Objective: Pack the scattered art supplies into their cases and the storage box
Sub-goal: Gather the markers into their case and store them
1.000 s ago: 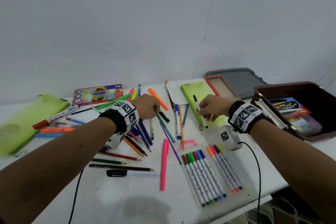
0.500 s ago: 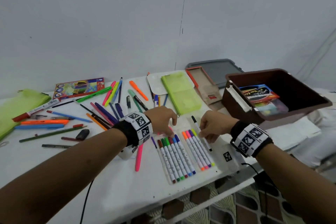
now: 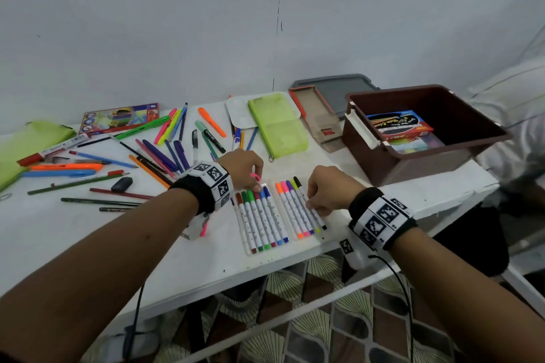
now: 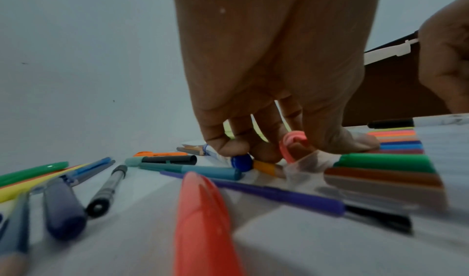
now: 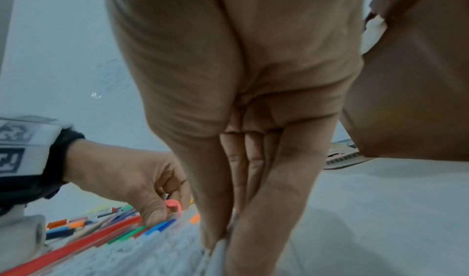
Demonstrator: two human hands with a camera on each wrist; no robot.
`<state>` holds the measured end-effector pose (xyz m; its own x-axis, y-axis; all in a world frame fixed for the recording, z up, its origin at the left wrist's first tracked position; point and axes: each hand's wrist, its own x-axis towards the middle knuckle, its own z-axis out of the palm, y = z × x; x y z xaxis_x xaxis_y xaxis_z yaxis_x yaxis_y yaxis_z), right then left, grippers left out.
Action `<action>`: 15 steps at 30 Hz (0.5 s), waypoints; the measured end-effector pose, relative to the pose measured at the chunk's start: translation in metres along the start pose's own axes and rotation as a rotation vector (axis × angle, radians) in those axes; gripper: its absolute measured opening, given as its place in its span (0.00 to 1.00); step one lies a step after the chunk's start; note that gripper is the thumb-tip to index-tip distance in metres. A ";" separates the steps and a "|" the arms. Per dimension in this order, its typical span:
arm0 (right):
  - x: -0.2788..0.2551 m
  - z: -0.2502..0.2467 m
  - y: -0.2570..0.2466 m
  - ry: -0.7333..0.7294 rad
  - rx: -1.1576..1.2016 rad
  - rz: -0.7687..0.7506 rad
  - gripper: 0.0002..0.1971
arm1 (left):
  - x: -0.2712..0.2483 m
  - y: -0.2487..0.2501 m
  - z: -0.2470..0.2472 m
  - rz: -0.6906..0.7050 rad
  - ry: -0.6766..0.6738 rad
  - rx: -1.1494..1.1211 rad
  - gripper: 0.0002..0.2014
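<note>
We see loose pens [image 3: 165, 156] scattered across the white table [image 3: 88, 244] at left. Our left hand [image 3: 241, 166] pinches the clear marker case [image 3: 277, 240] at its pink tab [image 3: 255, 176] — rows of markers lie inside. Our right hand [image 3: 330, 188] pinches the black marker [image 3: 298, 183] at the row's right end; the brown storage box [image 3: 413, 162] sits beyond.

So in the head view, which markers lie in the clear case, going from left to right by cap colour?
Brown marker → dark green marker → light green marker → light blue marker → dark blue marker → orange marker → pink marker → purple marker → black marker.
</note>
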<state>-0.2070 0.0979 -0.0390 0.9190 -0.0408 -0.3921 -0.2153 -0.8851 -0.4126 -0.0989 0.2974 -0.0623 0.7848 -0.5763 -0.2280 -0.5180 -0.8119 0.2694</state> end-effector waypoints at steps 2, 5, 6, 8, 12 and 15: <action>-0.001 0.001 0.002 0.015 -0.008 0.009 0.07 | 0.000 0.002 0.001 -0.003 0.007 0.001 0.14; -0.002 0.004 0.002 0.041 -0.028 0.014 0.06 | 0.000 0.004 0.001 -0.014 0.022 0.005 0.14; -0.002 0.004 0.001 0.043 -0.031 0.014 0.06 | -0.001 0.004 0.002 -0.019 0.025 0.007 0.14; -0.002 0.004 -0.001 0.031 -0.041 0.016 0.07 | -0.002 0.004 0.003 -0.028 0.034 0.012 0.13; 0.000 -0.001 -0.001 -0.038 0.021 0.055 0.09 | -0.002 0.005 0.004 -0.043 0.051 0.003 0.13; 0.001 -0.006 -0.003 -0.076 0.066 0.077 0.09 | -0.003 0.006 0.004 -0.050 0.049 0.010 0.13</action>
<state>-0.2036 0.0979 -0.0330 0.8720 -0.0698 -0.4845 -0.3073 -0.8485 -0.4309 -0.1054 0.2936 -0.0639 0.8252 -0.5302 -0.1947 -0.4812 -0.8404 0.2493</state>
